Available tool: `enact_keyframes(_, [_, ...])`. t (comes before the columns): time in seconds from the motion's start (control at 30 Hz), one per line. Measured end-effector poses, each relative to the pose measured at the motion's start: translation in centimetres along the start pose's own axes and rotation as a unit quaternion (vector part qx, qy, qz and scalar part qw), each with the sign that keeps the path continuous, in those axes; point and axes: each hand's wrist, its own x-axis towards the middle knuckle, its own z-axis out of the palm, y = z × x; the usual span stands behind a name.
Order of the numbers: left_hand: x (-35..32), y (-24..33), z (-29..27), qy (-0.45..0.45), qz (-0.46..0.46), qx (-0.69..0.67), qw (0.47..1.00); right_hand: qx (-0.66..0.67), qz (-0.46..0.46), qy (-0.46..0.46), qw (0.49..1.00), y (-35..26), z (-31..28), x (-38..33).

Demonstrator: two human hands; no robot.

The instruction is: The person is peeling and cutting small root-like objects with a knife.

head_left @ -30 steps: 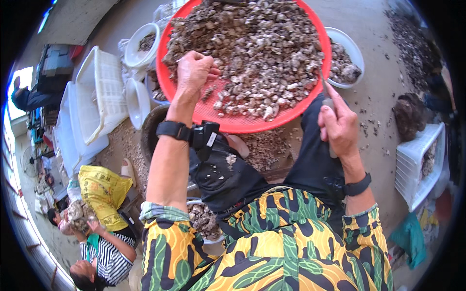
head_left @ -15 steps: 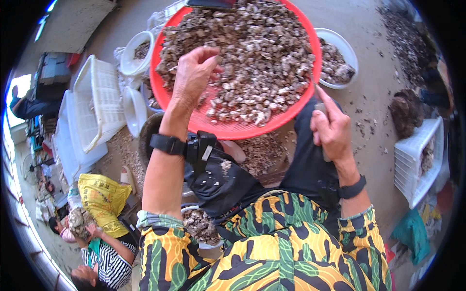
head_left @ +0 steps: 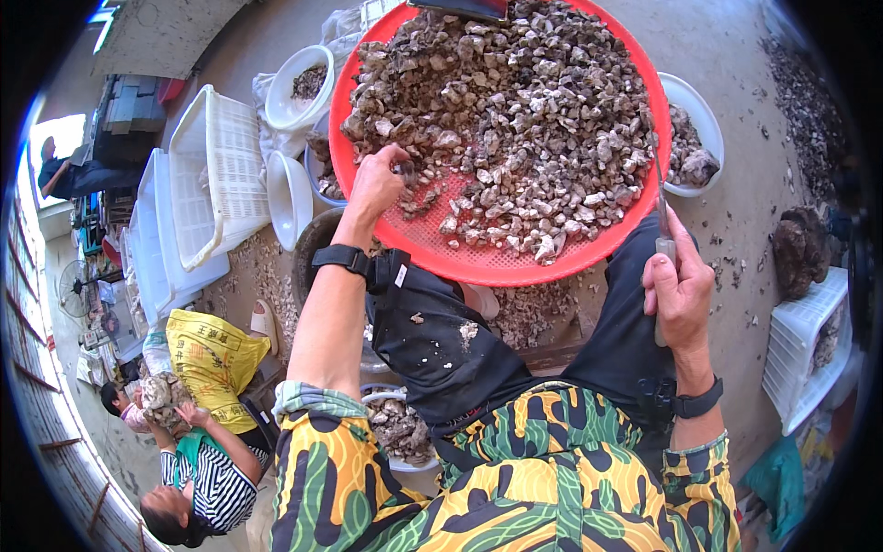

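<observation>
A big round red perforated tray [head_left: 478, 262] rests over my knees, heaped with grey rough shells [head_left: 524, 120]. My left hand [head_left: 377, 181] reaches into the near left part of the heap and pinches one shell between its fingertips. My right hand [head_left: 679, 294] rests on my right knee beside the tray's rim, closed round the handle of a thin knife [head_left: 662, 207] whose blade points up past the rim. Both wrists wear black bands. Dark trousers and a patterned shirt fill the lower middle.
White bowls [head_left: 299, 85] with shells stand left of the tray, another white bowl [head_left: 694, 129] to its right. White plastic crates [head_left: 216, 175] lie at left, another crate [head_left: 814, 350] at right. A person in a striped top [head_left: 198, 478] crouches lower left beside a yellow sack [head_left: 212, 359].
The left hand has slid down the heap toward the tray's near left edge and closed on a shell. The right hand with the knife has lowered slightly toward my knee.
</observation>
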Motion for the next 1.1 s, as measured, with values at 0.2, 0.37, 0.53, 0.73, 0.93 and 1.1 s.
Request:
enact_keyframes(0.2, [-0.1, 1.0, -1.1, -0.085, -0.033, -0.049, 0.995, 0.002, 0.005, 0.001, 1.000, -0.1, 0.2, -0.1])
enact_keyframes(0.37, [-0.6, 5.4, 0.6, -0.098, 0.023, -0.087, 0.991, -0.003, 0.005, 0.006, 1.000, 0.2, -0.1, -0.1])
enact_keyframes(0.53, [-1.7, 5.6, 4.1, -0.140, 0.153, 0.034, 0.978, 0.001, -0.002, -0.014, 1.000, -0.1, 0.3, -0.2])
enact_keyframes(0.73, [-2.4, 4.6, 3.6, -0.182, 0.054, -0.086, 0.978, -0.008, -0.008, 0.001, 1.000, -0.3, 0.2, -0.2])
enact_keyframes(0.93, [-3.4, 4.9, 2.3, -0.262, -0.091, -0.320, 0.906, -0.007, -0.011, 0.002, 1.000, -0.3, 0.1, -0.4])
enact_keyframes(1.1, [-4.0, 6.0, 1.2, -0.250, -0.098, -0.398, 0.877, -0.004, -0.011, 0.003, 1.000, -0.3, 0.1, -0.5])
